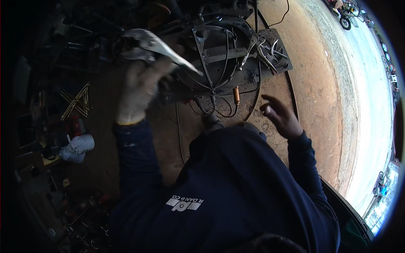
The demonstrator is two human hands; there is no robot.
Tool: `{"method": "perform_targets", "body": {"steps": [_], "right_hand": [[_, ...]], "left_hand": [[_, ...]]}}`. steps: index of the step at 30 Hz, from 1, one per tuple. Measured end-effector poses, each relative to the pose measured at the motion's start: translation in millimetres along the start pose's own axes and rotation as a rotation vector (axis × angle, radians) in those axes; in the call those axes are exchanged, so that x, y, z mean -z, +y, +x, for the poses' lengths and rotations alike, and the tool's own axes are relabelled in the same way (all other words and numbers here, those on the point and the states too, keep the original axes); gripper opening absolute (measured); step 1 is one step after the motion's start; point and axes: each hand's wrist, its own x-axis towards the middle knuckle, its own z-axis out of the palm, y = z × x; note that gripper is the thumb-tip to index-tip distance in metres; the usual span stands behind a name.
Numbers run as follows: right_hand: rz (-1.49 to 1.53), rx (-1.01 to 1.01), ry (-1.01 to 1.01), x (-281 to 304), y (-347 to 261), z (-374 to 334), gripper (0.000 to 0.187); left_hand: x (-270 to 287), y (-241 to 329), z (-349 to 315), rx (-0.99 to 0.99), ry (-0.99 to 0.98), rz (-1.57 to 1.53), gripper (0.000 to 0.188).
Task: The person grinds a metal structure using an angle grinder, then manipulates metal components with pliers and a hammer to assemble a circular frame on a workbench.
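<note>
My left hand (139,90), in a pale knitted work glove, is closed around locking pliers (162,47), raised over the left side of the workbench. Shiny metal arms of the pliers slant down to the right. Lower right, my bare right hand (283,120) is held in the air with fingers apart and holds nothing. Nearest to it, an orange handle (236,95) hangs at the near edge of the bench beside dark cables. A frame of bent metal rods (212,57) lies on the dark workbench (179,78). More locking pliers (249,52) grip or rest at its right side.
Several clamps and pliers (270,52) are heaped at the bench's right end. Thin yellowish rods (76,101) lie crossed on the left, above a white bundle (77,147). Cables (179,130) trail over the brown floor. A motorcycle (345,21) stands by the bright road at upper right.
</note>
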Motion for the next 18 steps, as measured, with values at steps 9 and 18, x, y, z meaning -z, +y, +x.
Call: {"method": "perform_targets", "body": {"steps": [9, 18], "right_hand": [[-0.173, -0.206, -0.077, -32.6, 46.5, -3.5, 0.063], [-0.175, -0.410, 0.268, -79.5, 64.8, -25.6, 0.060]], "left_hand": [[74.2, -25.5, 139.7, 0.054, -0.120, 1.535, 0.031], [44.2, -90.2, 223.6, -0.010, -0.588, 1.392, 0.037]]}}
